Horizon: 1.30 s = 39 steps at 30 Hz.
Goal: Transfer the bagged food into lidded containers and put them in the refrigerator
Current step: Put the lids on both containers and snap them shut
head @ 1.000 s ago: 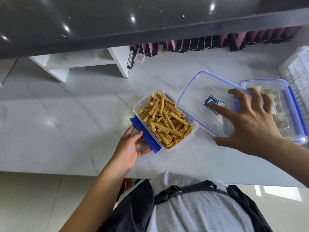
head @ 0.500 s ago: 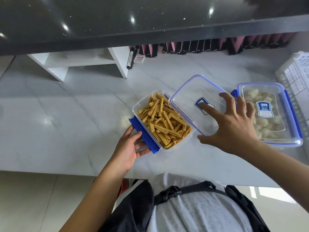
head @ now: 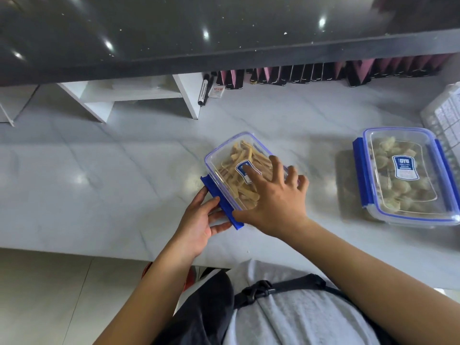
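A clear container [head: 225,158] full of yellow strip-shaped food sits mid-counter, and a clear blue-rimmed lid [head: 234,148] now lies over it. My right hand [head: 271,197] rests flat on the lid with fingers spread, covering its near right part. My left hand [head: 199,220] touches the blue side clasp [head: 221,204] at the container's near left edge. To the right stands a second container [head: 403,175] holding pale dumplings, its lid on and a blue label on top.
The white marble counter [head: 99,183] runs left to right, its front edge close to my body. A white shelf unit [head: 129,93] and a black marker [head: 204,92] stand at the back, beneath a dark overhanging top. A white basket [head: 445,118] sits far right.
My right hand carried the lid leftward from beside the dumpling container and set it down on the strip-food container. My left hand stayed at the blue clasp.
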Each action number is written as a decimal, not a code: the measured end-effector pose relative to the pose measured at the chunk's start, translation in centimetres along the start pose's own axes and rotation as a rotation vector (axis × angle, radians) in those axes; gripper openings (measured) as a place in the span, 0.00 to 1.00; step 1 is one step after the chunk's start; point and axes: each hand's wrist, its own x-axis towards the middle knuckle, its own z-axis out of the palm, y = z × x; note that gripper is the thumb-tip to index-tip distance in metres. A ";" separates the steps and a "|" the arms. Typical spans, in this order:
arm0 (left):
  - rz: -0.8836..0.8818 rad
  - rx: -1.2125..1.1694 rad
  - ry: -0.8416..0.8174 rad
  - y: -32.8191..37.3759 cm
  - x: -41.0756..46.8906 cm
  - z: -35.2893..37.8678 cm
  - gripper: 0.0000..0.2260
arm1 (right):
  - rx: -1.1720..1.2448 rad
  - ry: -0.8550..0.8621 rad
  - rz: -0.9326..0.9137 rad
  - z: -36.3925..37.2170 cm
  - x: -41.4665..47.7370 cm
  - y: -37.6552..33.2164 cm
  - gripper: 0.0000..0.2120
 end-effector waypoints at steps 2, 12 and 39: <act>0.003 0.022 0.005 0.0 0.1 0.0 0.19 | -0.021 -0.005 -0.002 0.9 0.0 0.2 0.48; -0.009 0.005 -0.016 0.2 0.4 0.1 0.19 | -0.054 -0.009 0.046 1.6 1.0 0.3 0.47; 0.123 0.522 -0.137 4.5 0.7 -1.7 0.34 | 0.046 -0.276 0.010 0.8 -7.0 -1.4 0.40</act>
